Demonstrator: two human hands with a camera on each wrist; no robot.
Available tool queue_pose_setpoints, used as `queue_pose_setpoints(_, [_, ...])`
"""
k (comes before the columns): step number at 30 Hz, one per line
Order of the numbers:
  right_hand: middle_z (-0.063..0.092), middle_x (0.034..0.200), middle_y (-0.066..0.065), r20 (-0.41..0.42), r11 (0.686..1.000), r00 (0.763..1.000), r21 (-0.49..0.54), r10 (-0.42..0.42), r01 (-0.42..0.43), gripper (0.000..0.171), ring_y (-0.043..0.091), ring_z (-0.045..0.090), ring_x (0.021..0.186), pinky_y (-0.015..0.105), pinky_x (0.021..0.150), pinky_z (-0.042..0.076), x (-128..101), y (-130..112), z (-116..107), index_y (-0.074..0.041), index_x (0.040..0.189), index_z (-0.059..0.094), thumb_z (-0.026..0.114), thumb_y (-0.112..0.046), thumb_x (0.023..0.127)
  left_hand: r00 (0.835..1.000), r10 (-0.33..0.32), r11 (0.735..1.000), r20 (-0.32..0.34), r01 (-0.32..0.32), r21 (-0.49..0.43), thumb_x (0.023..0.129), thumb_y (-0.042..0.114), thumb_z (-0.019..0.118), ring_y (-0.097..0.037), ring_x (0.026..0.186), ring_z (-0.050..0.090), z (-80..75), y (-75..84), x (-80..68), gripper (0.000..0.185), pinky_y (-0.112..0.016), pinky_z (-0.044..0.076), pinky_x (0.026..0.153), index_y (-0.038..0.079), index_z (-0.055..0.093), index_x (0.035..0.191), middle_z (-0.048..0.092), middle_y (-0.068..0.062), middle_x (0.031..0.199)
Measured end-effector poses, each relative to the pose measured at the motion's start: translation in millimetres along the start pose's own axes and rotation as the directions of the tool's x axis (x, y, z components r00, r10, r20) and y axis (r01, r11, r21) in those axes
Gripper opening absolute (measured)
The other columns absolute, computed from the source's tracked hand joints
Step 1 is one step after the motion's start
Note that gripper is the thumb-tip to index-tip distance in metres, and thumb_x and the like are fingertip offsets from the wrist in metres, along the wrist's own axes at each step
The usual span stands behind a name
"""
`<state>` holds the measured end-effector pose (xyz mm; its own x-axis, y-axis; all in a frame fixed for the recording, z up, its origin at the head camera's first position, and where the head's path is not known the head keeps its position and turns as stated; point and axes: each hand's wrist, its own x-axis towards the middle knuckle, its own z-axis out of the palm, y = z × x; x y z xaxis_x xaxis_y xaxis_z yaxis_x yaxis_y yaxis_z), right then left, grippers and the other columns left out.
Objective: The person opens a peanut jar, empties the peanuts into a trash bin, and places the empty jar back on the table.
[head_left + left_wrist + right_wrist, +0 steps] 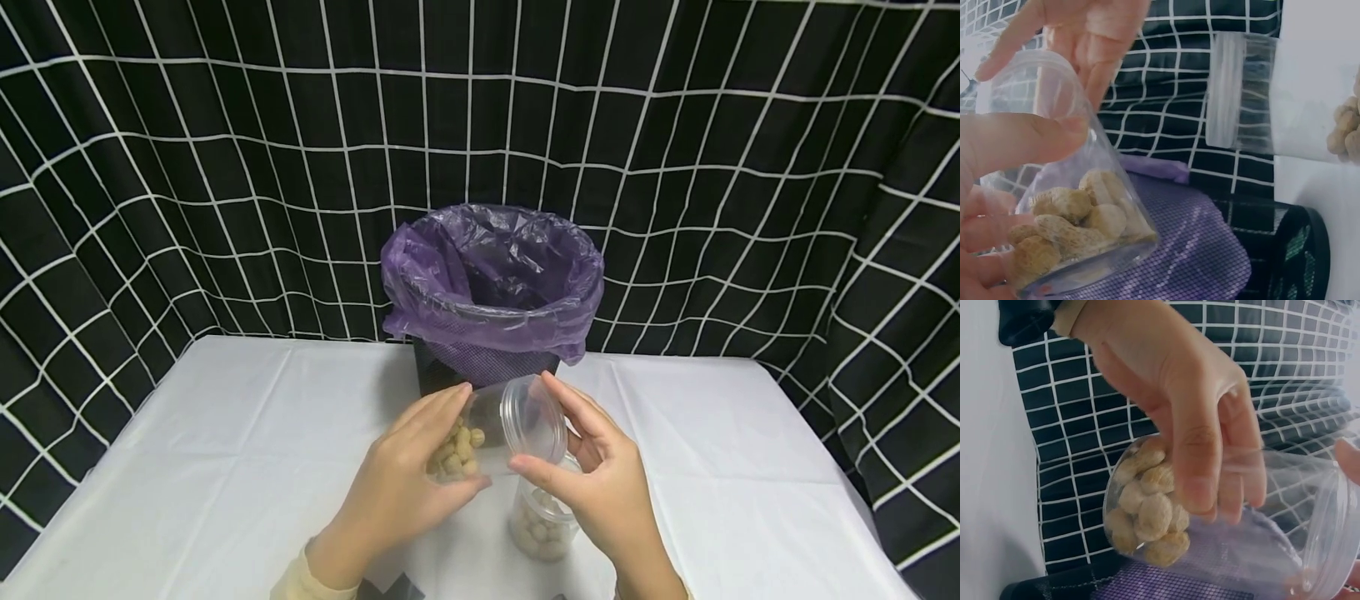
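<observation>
My left hand grips a clear plastic jar tipped on its side, with peanuts heaped at its bottom end. Its open mouth faces right. There my right hand pinches the clear round lid between thumb and fingers, right at the mouth. The left wrist view shows the peanuts close up inside the jar. In the right wrist view, the left hand wraps the jar and the lid shows at the right edge.
A second clear jar of peanuts stands upright on the white table below my right hand. Behind the hands stands a black mesh bin lined with a purple bag. A black curtain with a white grid hangs around the table.
</observation>
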<state>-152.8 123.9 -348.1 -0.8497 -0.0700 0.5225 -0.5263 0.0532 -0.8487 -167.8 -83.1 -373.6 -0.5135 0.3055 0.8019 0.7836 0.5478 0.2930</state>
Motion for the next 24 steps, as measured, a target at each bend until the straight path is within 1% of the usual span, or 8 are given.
queue_pose_setpoints(3, [0.060, 0.139, 0.008, 0.007, 1.000, 1.000, -0.018, -0.001, 0.001, 0.075, 0.007, 0.055, 0.131, 0.020, 0.105, 0.049, -0.6, -1.3, -0.5, 0.003, 0.138, 0.054, 0.080, 0.015, 0.069, 1.000, 0.015, 0.999, -0.008, -0.015, 0.031, 0.059, 0.019, 0.094, -0.027, 0.120, 0.064, 0.5, 0.5, -0.2, 0.083, -0.030, 0.049, 0.109, -0.002, 0.059, 0.132, 0.068, -0.014, 0.127])
queue_pose_setpoints(8, [0.060, 0.139, 0.004, 0.021, 0.999, 1.000, -0.039, -0.005, 0.005, 0.075, 0.008, 0.054, 0.132, 0.020, 0.106, 0.049, -0.7, -2.1, -1.4, 0.000, 0.139, 0.055, 0.080, 0.013, 0.070, 0.999, 0.031, 0.997, -0.033, -0.029, 0.066, 0.056, 0.022, 0.095, -0.026, 0.115, 0.066, 1.0, 1.3, -0.4, 0.083, -0.032, 0.055, 0.101, -0.003, 0.062, 0.128, 0.070, -0.013, 0.123])
queue_pose_setpoints(13, [0.060, 0.139, 0.001, 0.039, 0.998, 0.998, -0.003, -0.055, 0.055, 0.074, 0.007, 0.054, 0.132, 0.020, 0.106, 0.048, -0.3, 0.2, -1.6, 0.002, 0.138, 0.055, 0.078, 0.016, 0.070, 0.999, 0.029, 0.996, -0.042, -0.026, 0.085, 0.055, 0.025, 0.095, -0.025, 0.112, 0.068, 0.1, 0.7, -1.0, 0.083, -0.032, 0.058, 0.096, 0.000, 0.063, 0.128, 0.071, -0.011, 0.121])
queue_pose_setpoints(17, [0.059, 0.139, 0.003, 0.055, 0.995, 0.994, 0.037, -0.096, 0.094, 0.073, 0.008, 0.055, 0.131, 0.021, 0.107, 0.048, 0.3, 3.0, -0.8, 0.006, 0.138, 0.054, 0.077, 0.019, 0.070, 0.999, 0.034, 0.995, -0.039, -0.030, 0.098, 0.053, 0.026, 0.096, -0.023, 0.109, 0.069, -0.6, -1.1, -1.1, 0.084, -0.031, 0.061, 0.088, 0.002, 0.064, 0.127, 0.073, -0.009, 0.119])
queue_pose_setpoints(20, [0.059, 0.139, 0.004, 0.065, 0.993, 0.991, 0.048, -0.114, 0.111, 0.072, 0.008, 0.055, 0.131, 0.022, 0.107, 0.048, 0.4, 4.9, -0.8, 0.007, 0.137, 0.054, 0.076, 0.020, 0.070, 0.999, 0.034, 0.994, -0.035, -0.030, 0.108, 0.052, 0.026, 0.097, -0.022, 0.107, 0.070, -1.6, -1.6, -0.8, 0.084, -0.031, 0.062, 0.083, 0.002, 0.065, 0.126, 0.073, -0.008, 0.118])
queue_pose_setpoints(24, [0.060, 0.139, 0.006, 0.069, 0.992, 0.991, 0.043, -0.118, 0.115, 0.071, 0.008, 0.056, 0.130, 0.021, 0.106, 0.049, 0.6, 6.1, -2.2, 0.007, 0.137, 0.054, 0.076, 0.019, 0.070, 1.000, 0.023, 0.994, -0.020, -0.020, 0.111, 0.053, 0.027, 0.097, -0.022, 0.106, 0.070, -2.3, -1.2, 0.2, 0.083, -0.031, 0.062, 0.084, 0.002, 0.066, 0.126, 0.073, -0.007, 0.118])
